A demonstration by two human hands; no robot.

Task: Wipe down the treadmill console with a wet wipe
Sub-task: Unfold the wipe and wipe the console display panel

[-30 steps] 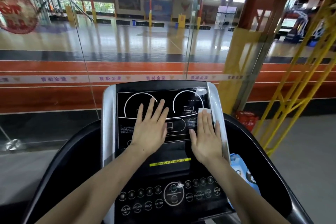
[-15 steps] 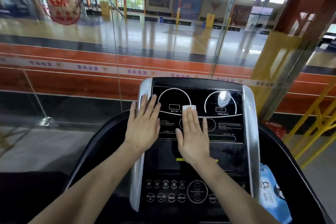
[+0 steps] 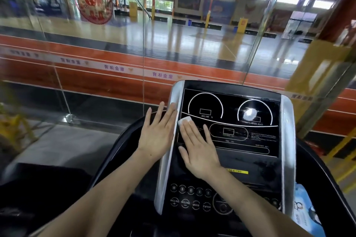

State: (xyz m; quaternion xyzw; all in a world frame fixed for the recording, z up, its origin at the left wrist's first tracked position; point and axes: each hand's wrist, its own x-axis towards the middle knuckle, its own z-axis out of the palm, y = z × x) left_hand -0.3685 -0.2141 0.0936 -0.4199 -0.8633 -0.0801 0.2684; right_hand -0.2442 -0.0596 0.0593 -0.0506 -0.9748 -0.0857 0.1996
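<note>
The treadmill console (image 3: 231,140) is a black glossy panel with white dial outlines, silver side strips and a row of round buttons low down. My right hand (image 3: 198,148) lies flat on the panel's left part, pressing a white wet wipe (image 3: 184,121) whose edge shows past the fingertips. My left hand (image 3: 159,132) rests flat with fingers spread on the left silver strip (image 3: 165,159) and the black rim beside it, holding nothing.
A blue pack of wet wipes (image 3: 306,215) lies in the console's right side tray. A glass wall (image 3: 115,63) stands just beyond the console, with a sports hall behind it. Yellow metal framing (image 3: 342,152) is at the right.
My right hand has slid the wipe leftward across the display, from its right edge to its left edge. My left hand moved left off the display onto the silver strip.
</note>
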